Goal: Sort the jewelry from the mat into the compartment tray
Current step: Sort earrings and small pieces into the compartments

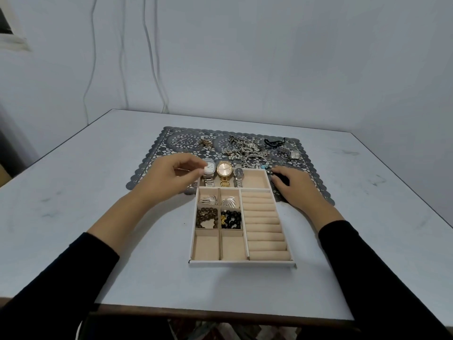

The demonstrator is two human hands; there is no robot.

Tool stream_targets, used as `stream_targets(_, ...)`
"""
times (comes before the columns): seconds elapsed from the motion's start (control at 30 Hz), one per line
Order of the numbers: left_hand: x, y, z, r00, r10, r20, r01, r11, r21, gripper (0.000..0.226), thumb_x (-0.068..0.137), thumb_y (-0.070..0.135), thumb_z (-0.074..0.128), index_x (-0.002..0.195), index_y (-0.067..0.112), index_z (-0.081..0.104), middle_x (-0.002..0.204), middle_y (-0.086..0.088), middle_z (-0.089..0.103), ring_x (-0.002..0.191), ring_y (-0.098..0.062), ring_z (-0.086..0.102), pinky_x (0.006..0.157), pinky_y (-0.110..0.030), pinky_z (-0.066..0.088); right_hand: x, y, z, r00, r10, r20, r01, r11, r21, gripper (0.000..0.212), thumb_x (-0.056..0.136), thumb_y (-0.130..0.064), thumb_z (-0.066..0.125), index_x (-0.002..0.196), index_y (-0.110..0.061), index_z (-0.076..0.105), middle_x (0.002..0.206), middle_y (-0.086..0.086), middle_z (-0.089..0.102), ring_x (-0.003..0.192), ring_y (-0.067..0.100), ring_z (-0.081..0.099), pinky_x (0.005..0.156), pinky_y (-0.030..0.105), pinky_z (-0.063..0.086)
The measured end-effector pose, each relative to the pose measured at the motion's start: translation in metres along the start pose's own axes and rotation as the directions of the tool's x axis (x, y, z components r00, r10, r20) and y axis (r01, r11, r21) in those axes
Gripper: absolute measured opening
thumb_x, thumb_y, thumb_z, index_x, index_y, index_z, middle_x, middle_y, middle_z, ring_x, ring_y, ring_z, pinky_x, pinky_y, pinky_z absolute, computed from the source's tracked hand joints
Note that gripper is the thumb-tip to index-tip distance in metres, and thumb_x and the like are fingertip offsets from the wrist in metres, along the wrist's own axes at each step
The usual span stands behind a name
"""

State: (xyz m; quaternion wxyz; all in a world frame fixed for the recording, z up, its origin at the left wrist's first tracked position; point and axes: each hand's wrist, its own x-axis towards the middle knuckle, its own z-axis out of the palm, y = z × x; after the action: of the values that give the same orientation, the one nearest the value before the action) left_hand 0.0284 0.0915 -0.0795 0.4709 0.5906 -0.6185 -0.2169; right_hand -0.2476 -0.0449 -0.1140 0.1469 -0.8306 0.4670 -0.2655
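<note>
Compartment tray (241, 263) sits mid-table (73, 192). Its far end overlaps the near edge of the grey lace mat (152, 153); its near rim is well in from the table's front edge. Open tabletop lies left and right of the tray.

Far long compartment: white-faced watch (209, 168), gold watch (224, 171), dark-faced watch (238, 173), side by side. The right part is bare.

Left hand (171, 176) is at the tray's far-left corner, fingers curled, thumb tip at the white-faced watch's case. Cannot tell whether it pinches.

Right hand (293, 184) rests on the mat just beside the tray's far-right corner, fingers bent over something dark; grasp cannot be told.

Unsorted chain tangle (245, 149) and square-faced watch (293, 154) lie on the mat beyond the tray.
</note>
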Motion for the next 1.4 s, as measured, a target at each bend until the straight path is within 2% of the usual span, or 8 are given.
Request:
stream_targets(0.13,0.012,-0.020,-0.001,0.994,0.039,-0.107,-0.018,0.981,0.191,0.019,0.095,0.020,0.062,0.112,0.021,0.069,0.104,0.010,0.069,0.097,-0.004,0.064,0.084,-0.021,0.050,0.002,0.000,-0.002,1.000,0.005,-0.013,-0.005,1.000,0.015,0.032,0.095,-0.022,0.056,0.125,-0.013,0.062,0.123,0.004,0.065,0.115,0.016,0.056,0.092,0.017,0.034)
stream_targets(0.3,0.032,-0.046,-0.007,0.996,0.088,-0.024,-0.067,0.883,0.465,0.025,0.097,0.024,0.057,0.121,0.021,0.065,0.123,0.000,0.063,0.114,-0.015,0.055,0.093,-0.028,0.039,0.008,0.000,-0.002,0.997,0.030,-0.072,-0.029,0.999,0.016,0.031,0.093,-0.022,0.058,0.122,-0.012,0.064,0.120,0.004,0.065,0.111,0.018,0.057,0.091,0.019,0.035)
stream_targets(0.47,0.053,-0.056,-0.008,0.997,0.035,0.066,-0.066,0.825,0.561,0.034,0.099,0.026,0.054,0.131,0.018,0.059,0.138,-0.003,0.055,0.127,-0.020,0.049,0.104,-0.031,0.035,0.023,0.000,0.002,0.990,0.029,-0.137,-0.022,0.998,0.050,0.025,0.092,-0.018,0.059,0.114,-0.011,0.067,0.110,0.005,0.068,0.103,0.017,0.059,0.087,0.019,0.037)
stream_targets(0.7,0.083,-0.067,-0.001,0.986,-0.059,0.159,-0.049,0.800,0.598,0.045,0.100,0.039,0.047,0.143,0.028,0.046,0.155,0.001,0.035,0.141,-0.019,0.035,0.114,-0.037,0.029,0.056,0.006,0.009,0.993,-0.005,-0.118,0.009,1.000,0.030,0.025,0.093,-0.021,0.056,0.116,-0.014,0.067,0.113,0.002,0.067,0.102,0.013,0.058,0.088,0.020,0.039)
stream_targets(0.97,0.104,-0.074,-0.001,0.985,-0.001,0.171,-0.101,0.807,0.582,0.047,0.098,0.037,0.052,0.143,0.022,0.048,0.151,0.002,0.042,0.139,-0.016,0.039,0.113,-0.029,0.026,0.089,0.004,0.019,0.990,-0.073,-0.123,0.083,0.994,0.075,0.022,0.091,-0.025,0.062,0.109,-0.016,0.070,0.106,-0.002,0.068,0.095,0.006,0.055,0.088,0.025,0.045)
stream_targets(1.07,0.111,-0.074,0.000,0.984,0.035,0.172,-0.131,0.798,0.588,0.043,0.099,0.033,0.052,0.140,0.021,0.052,0.146,0.002,0.048,0.134,-0.015,0.044,0.109,-0.025,0.028,0.098,0.002,0.024,0.990,-0.087,-0.112,0.100,0.988,0.118,0.023,0.089,-0.028,0.065,0.108,-0.018,0.072,0.106,-0.004,0.068,0.099,0.008,0.056,0.090,0.029,0.047)
stream_targets(1.27,0.123,-0.073,0.003,0.978,0.090,0.188,-0.181,0.813,0.554,0.032,0.098,0.030,0.055,0.127,0.020,0.064,0.132,0.004,0.058,0.117,-0.013,0.055,0.103,-0.032,0.043,0.111,-0.002,0.028,0.990,-0.131,-0.047,0.137,0.978,0.160,0.017,0.085,-0.030,0.069,0.101,-0.024,0.074,0.100,-0.008,0.068,0.096,0.007,0.058,0.090,0.026,0.044)
stream_targets(1.4,0.130,-0.075,0.004,0.975,0.144,0.167,-0.213,0.814,0.541,0.025,0.096,0.027,0.059,0.116,0.019,0.071,0.118,0.004,0.064,0.102,-0.008,0.057,0.093,-0.027,0.046,0.117,-0.002,0.029,0.990,-0.139,0.019,0.134,0.979,0.151,0.017,0.087,-0.027,0.067,0.102,-0.025,0.074,0.102,-0.008,0.066,0.099,0.007,0.057,0.089,0.024,0.041)
